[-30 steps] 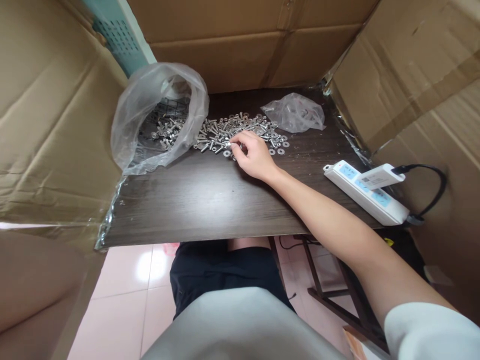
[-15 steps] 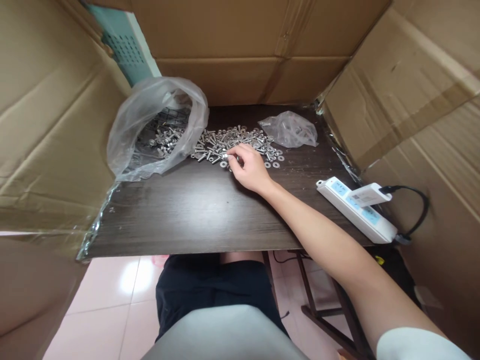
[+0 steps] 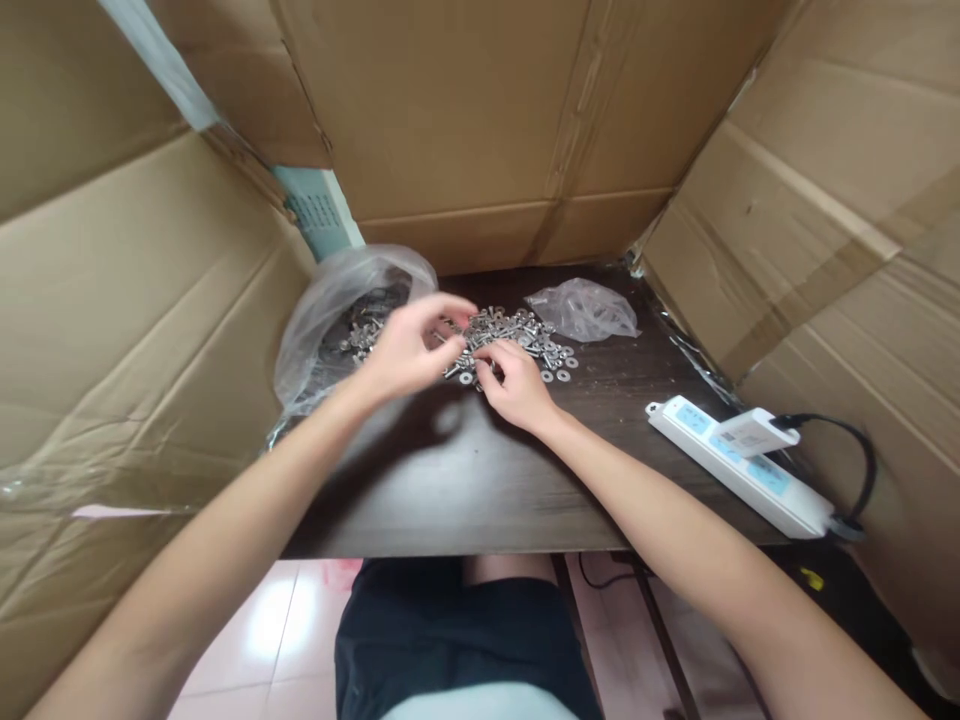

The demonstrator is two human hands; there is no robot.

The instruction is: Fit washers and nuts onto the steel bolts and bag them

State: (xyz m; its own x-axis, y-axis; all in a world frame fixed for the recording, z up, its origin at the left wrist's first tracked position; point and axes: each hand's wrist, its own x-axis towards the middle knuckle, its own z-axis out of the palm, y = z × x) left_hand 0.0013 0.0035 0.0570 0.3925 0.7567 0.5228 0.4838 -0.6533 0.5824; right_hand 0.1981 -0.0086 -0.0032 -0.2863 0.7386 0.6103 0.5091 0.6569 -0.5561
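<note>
A heap of small metal bolts, nuts and flat washers (image 3: 525, 335) lies across the back half of the dark table. Over the heap's left part is my left hand (image 3: 409, 350), slightly blurred, its thumb and fingers apart with nothing visible between them. My right hand (image 3: 517, 388) rests at the heap's front edge, thumb and fingertips closed together; whatever they hold is too small to make out. To the left, a clear plastic bag (image 3: 307, 325) lies on its side, its mouth toward the heap and more metal pieces inside; my left hand hides part of it.
At the back right lies a crumpled clear bag (image 3: 589, 310). A white power strip (image 3: 742, 465) with a plugged-in white adapter (image 3: 754, 433) and black cable is at the right edge. Cardboard walls (image 3: 480, 110) enclose the table (image 3: 450, 500) on three sides.
My left hand has come in from the lower left to above the heap. My right hand stays at the heap's front edge, fingers closed. The camera view has tilted up a little.
</note>
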